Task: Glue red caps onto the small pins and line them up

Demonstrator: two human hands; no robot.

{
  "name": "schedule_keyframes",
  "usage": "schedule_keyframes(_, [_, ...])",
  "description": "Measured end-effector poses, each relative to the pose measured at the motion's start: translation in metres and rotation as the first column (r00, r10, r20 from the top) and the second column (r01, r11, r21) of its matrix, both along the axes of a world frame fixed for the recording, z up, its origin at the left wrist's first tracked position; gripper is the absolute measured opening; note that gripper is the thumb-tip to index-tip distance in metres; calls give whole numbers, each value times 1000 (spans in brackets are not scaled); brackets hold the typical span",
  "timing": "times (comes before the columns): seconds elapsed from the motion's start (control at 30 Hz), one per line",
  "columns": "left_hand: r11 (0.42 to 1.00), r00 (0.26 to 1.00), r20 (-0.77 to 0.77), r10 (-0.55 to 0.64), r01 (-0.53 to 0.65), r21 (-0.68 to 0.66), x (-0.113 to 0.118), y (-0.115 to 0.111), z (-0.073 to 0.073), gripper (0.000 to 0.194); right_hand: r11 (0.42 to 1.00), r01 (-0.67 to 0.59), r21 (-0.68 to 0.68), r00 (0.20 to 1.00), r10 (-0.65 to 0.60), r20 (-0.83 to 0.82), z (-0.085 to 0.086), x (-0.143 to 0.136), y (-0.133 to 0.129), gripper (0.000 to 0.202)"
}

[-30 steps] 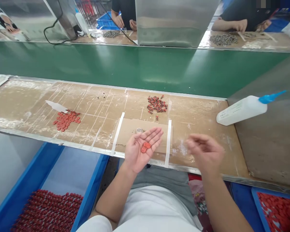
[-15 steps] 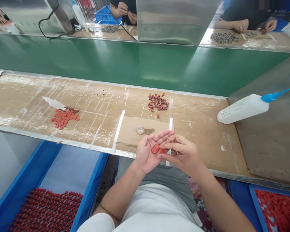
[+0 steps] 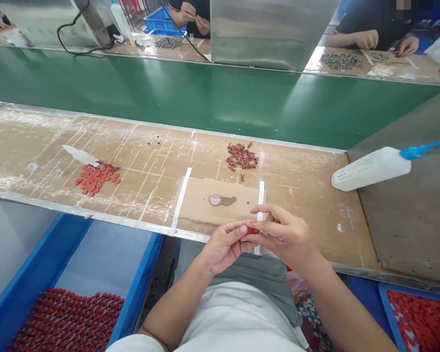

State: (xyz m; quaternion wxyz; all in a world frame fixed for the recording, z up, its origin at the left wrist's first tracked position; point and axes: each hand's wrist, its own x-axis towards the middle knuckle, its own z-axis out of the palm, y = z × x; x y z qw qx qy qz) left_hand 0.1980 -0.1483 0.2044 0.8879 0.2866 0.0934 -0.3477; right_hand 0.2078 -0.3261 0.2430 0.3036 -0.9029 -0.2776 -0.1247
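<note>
Left hand (image 3: pixel 223 247) and right hand (image 3: pixel 288 232) meet at a red disc (image 3: pixel 250 230)

The right hand pinches the disc between thumb and fingertips, one finger lifted clear. The left hand is half curled, its thumb pressed to the disc's near side; its palm is hidden. Both are over the front edge of the workbench (image 3: pixel 308 181).

Just beyond lies a cardboard sheet (image 3: pixel 198 190) between white tape strips (image 3: pixel 180 203), bearing a small clear round dish (image 3: pixel 215 198) beside a dark wet patch (image 3: pixel 229 201). Behind the sheet is a heap of small red-and-black parts (image 3: pixel 242 156). Well to the left, a pile of red discs (image 3: pixel 91 182) lies next to a white pointed strip (image 3: pixel 79 155); on the right, a white squeeze bottle (image 3: pixel 372 168) with a blue nozzle (image 3: pixel 421 149) lies tilted. Below left, a blue bin (image 3: pixel 132 283) holds rows of red-topped pieces (image 3: pixel 69 318).
</note>
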Motion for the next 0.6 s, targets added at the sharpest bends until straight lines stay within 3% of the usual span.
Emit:
schedule_keyframes(0.13, [996,995,-54,87,-86,14,-3,11,-7,24,993,-69,94,986,82,-143,-1,13,6,23])
schedule_keyframes(0.17, [993,990,-74,117,-115,22,-3,14,-8,24,989,-39,140,980,65,-186,-2,21,6,26])
schedule_keyframes(0.23, [985,979,-111,172,-168,46,-4,22,-10,23,973,136,187,965,-87,-249,-8,43,4,27])
schedule_keyframes(0.3, [978,968,-140,208,-202,61,-4,29,-11,22,925,361,118,911,-323,-258,-19,70,4,31])
schedule_keyframes(0.33, [974,962,-154,224,-216,66,-4,32,-12,21,915,400,51,888,-373,-268,-26,85,5,32])
schedule_keyframes(0.47, [960,943,-185,278,-267,84,-6,44,-16,22,922,344,-178,888,-381,-259,-56,132,14,32])
schedule_keyframes(0.6, [956,942,-169,291,-281,81,-8,53,-18,27,908,286,-307,899,-365,-241,-71,153,21,25])
